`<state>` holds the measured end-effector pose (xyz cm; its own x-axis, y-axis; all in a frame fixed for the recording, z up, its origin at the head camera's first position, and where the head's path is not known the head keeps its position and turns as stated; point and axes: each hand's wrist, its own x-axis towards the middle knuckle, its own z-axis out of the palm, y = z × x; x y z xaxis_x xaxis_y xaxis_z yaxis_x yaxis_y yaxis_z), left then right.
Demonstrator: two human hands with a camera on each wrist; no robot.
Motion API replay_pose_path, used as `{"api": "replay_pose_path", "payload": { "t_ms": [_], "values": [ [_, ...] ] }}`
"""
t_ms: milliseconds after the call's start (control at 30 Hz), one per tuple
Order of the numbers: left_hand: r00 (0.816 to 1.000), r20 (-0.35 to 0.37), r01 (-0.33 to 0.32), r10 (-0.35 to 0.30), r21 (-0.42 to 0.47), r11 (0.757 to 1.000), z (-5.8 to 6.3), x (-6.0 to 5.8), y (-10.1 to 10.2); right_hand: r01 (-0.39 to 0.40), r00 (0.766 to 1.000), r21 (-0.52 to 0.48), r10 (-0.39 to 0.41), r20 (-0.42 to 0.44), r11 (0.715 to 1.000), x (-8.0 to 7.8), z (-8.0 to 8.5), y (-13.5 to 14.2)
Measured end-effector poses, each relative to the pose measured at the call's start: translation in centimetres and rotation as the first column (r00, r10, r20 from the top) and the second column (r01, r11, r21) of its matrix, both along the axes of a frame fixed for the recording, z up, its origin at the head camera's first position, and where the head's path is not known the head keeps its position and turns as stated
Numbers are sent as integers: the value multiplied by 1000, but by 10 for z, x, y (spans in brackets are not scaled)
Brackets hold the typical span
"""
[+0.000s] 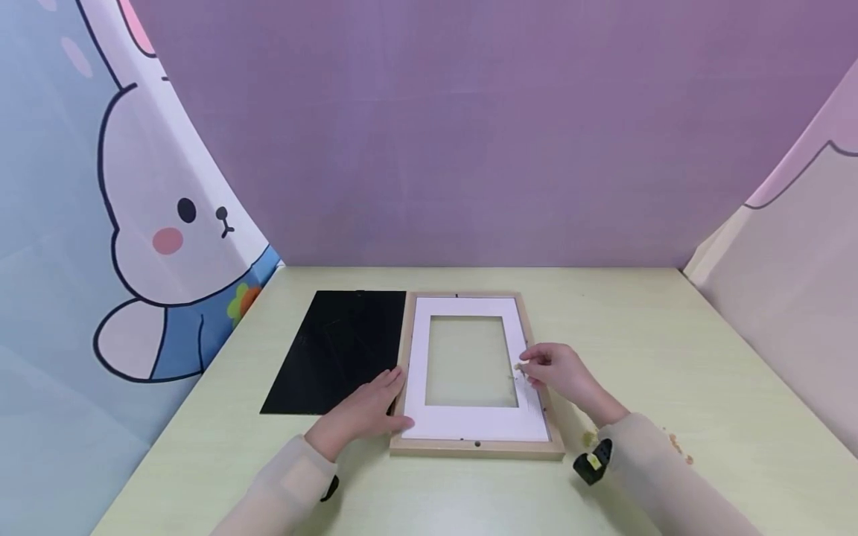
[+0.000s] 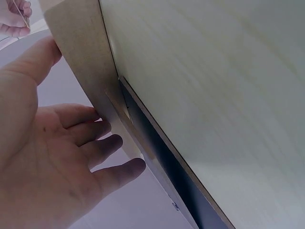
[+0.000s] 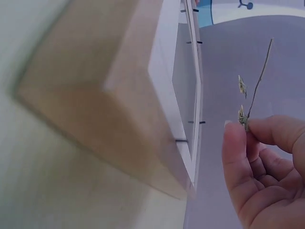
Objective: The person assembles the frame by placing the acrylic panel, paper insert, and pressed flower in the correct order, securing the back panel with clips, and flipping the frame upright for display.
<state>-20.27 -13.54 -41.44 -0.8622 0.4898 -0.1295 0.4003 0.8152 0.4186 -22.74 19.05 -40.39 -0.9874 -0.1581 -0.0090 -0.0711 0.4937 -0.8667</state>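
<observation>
A light wooden picture frame [image 1: 442,450] lies face down or back up on the table, with a white mat [image 1: 476,424] inside it around a rectangular window. My left hand [image 1: 365,409] rests along the frame's left side, its fingers fairly straight and the thumb over the lower left corner. Over the mat's right border, my right hand [image 1: 563,372] pinches a small dried plant sprig [image 3: 242,114] between thumb and fingertip. The sprig has a thin stem and pale leafy bits. Left of the frame, a flat black panel [image 1: 335,350] lies against the frame's edge.
Small yellowish dried bits [image 1: 590,438] and brownish crumbs [image 1: 677,445] lie on the table [image 1: 724,372] around the right forearm. Short dark tabs [image 3: 195,122] stick out along the frame's inner edge. A purple cloth [image 1: 496,134] hangs behind the table.
</observation>
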Motion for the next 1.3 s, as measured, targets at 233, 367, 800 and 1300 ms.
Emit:
{"api": "replay_pose_path", "payload": {
  "t_ms": [233, 367, 800, 1300],
  "values": [
    [1000, 0, 6, -6, 1, 1000, 0, 0, 3, 24, 1000, 9, -24, 14, 1000, -12, -2, -8],
    [1000, 6, 4, -4, 4, 1000, 0, 1, 4, 27, 999, 21, -28, 19, 999, -15, -6, -9],
    [1000, 7, -4, 4, -9, 1000, 3, 3, 5, 24, 999, 173, -18, -37, 985, -23, -21, -16],
    [1000, 20, -15, 15, 5, 1000, 1, 0, 4, 83, 988, 234, -50, -145, 969, -24, -29, -22]
  ]
}}
